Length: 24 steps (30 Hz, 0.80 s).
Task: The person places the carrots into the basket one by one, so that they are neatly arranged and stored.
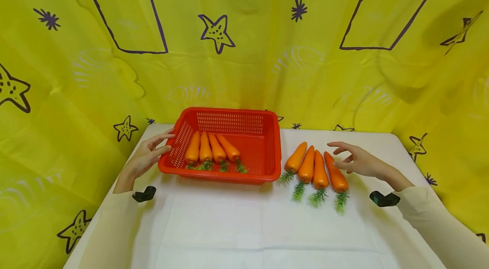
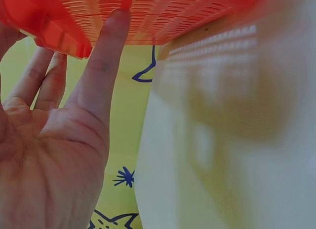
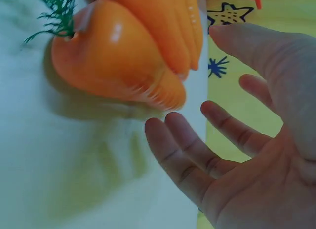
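My left hand (image 1: 147, 156) is at the left side of a red plastic basket (image 1: 273, 150), its fingers fairly straight. In the left wrist view its thumb (image 2: 106, 56) touches the outside of the slotted wall. Inside the basket, several orange carrots (image 1: 217, 148) with green tops lie side by side. Right of the basket, more carrots (image 1: 305, 171) lie in a row on the table. My right hand (image 1: 359, 161) hovers beside the rightmost carrot (image 1: 336, 173), fingers spread and loosely bent, holding nothing. In the right wrist view a gap shows between the fingertips and that carrot (image 3: 118, 51).
A white cloth covers the table (image 1: 237, 222). Yellow curtain (image 1: 244, 74) with starfish drawings stands behind and at both sides. Each sleeve has a small black device (image 1: 144, 194) at the wrist.
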Tool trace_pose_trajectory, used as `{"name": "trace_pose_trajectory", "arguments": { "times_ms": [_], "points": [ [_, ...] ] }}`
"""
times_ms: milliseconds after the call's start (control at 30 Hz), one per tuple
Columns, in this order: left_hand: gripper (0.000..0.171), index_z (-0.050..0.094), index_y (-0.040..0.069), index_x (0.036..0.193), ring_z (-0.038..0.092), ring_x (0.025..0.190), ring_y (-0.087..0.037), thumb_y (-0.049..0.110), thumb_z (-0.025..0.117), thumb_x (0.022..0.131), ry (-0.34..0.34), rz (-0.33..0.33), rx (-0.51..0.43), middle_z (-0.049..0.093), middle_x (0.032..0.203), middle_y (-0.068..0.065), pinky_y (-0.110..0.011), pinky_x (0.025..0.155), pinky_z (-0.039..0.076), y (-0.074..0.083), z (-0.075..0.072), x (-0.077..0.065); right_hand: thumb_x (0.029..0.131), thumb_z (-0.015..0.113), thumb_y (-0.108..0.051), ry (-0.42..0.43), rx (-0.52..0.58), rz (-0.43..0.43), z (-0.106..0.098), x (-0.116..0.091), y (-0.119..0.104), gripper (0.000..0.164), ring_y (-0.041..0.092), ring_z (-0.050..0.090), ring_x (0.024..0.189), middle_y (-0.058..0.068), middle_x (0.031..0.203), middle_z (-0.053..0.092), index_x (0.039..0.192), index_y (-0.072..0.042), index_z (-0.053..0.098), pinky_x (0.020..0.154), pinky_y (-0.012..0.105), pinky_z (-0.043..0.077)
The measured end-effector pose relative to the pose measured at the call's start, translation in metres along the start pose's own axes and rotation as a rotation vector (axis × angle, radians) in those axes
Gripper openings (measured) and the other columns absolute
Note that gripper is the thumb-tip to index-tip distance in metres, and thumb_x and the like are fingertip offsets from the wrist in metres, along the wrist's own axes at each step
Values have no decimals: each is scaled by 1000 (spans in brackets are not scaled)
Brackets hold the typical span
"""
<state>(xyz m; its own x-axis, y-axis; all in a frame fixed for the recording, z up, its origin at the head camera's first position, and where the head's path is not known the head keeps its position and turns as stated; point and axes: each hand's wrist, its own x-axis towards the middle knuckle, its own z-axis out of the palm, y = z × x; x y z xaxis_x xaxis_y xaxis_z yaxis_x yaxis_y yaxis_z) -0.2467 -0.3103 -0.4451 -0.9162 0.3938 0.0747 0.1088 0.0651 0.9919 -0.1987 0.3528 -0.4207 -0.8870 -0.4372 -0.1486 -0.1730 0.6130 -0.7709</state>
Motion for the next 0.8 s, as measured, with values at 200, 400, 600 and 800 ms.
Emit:
{"name": "trace_pose_trajectory", "arguments": {
  "times_ms": [200, 400, 600, 800],
  "points": [
    [46, 45, -7, 148, 5, 155, -42, 5, 57, 105, 0, 6, 12, 15, 172, -7, -21, 100, 48, 2, 1, 2, 98, 71, -15, -93, 75, 80, 4, -1, 14, 71, 27, 70, 86, 39, 139, 39, 155, 2, 32, 72, 41, 61],
    [45, 46, -6, 147, 6, 155, -42, 6, 56, 105, 8, 9, 19, 17, 172, -6, -21, 100, 49, 2, 1, 3, 99, 70, -16, -132, 100, 101, 5, -1, 16, 71, 29, 68, 87, 37, 134, 45, 156, 3, 32, 72, 41, 61],
    [45, 45, -6, 147, 7, 154, -44, 5, 57, 105, 9, 4, 4, 15, 172, -7, -23, 99, 50, 2, 1, 1, 97, 71, -15, -130, 107, 119, 9, 1, 17, 73, 29, 68, 86, 35, 130, 50, 156, 3, 33, 71, 39, 61],
    [46, 44, -8, 147, 7, 155, -43, 3, 56, 105, 12, 2, -17, 14, 172, -8, -24, 99, 51, 3, 2, -1, 96, 72, -15, -123, 116, 146, 10, 3, 16, 74, 29, 67, 80, 34, 129, 50, 157, 1, 33, 68, 39, 60]
  ]
}}
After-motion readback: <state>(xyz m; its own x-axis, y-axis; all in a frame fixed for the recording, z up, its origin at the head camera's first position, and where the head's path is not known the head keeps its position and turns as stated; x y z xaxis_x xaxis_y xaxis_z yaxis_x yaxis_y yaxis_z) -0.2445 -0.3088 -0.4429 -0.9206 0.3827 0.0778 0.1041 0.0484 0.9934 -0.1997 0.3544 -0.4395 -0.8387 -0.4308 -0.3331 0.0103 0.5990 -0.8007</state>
